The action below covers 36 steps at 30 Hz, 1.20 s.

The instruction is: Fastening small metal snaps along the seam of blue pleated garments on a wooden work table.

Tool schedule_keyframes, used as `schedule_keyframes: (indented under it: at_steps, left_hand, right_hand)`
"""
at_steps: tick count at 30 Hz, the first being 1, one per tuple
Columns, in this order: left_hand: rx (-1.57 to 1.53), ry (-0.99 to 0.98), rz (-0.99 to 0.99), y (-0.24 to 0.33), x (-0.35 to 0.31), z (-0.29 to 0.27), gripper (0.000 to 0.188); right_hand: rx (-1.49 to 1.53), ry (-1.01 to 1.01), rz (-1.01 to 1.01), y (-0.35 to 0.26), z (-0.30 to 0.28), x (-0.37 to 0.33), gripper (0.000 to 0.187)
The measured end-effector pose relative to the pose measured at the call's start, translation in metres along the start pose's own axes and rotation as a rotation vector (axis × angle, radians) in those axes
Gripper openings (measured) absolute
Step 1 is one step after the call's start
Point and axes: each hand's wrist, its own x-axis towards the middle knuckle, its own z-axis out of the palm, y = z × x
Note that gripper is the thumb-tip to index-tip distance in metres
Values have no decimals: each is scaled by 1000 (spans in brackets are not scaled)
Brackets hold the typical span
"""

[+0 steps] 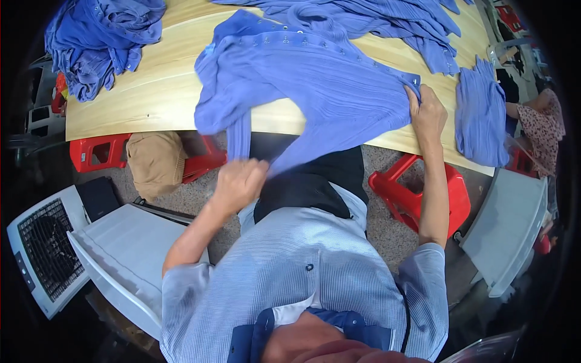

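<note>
A blue ribbed cardigan (339, 85) with snap buttons along its edge lies partly spread on the wooden table, its lower part hanging over the near edge. My right hand (430, 115) grips the garment's right end by the buttoned edge. Closer to my body, my left hand (242, 181) is closed on a lower part of the same cardigan and pulls it taut off the table edge. One narrow sleeve-like strip hangs beside my left hand. The fabric near that hand is slightly blurred.
Blue garments lie in a pile (103, 42) at far left, a heap (375, 24) at the back and a folded stack (481, 115) at right on the table (169, 91). Red stools (423, 193), a brown cloth (156, 163), grey bins (133, 254) and an air cooler (51, 248) stand below. Another person's patterned sleeve (541, 130) shows at right.
</note>
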Motion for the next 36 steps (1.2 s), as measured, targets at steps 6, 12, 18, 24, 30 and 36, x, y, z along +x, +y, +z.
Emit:
schedule_keyframes:
  at_steps: [6,12,18,24,30,36]
  left_hand:
    - [-618,-459,-669,39,-46,-17,41]
    - [127,-712,-742,-42,-107,21,77]
    - [-96,-477,-634,-37,-13,-66,69]
    - [-149,395,-285,-56,92,-26,93]
    - [-112,194,-144,-130,91,-32,50]
    - [43,-124,-134,-123,106,-86,53]
  right_hand:
    - [-3,17,-11,-6,-2,6,39]
    - [11,15,-30,-1,0,3,39]
    - [54,42,-142,6,-8,2,38]
    - [369,181,-290,-8,-42,-14,37]
    - [60,-247,-382,40,-53,-35,29]
    - [53,-221,-310,18,-53,-16,29]
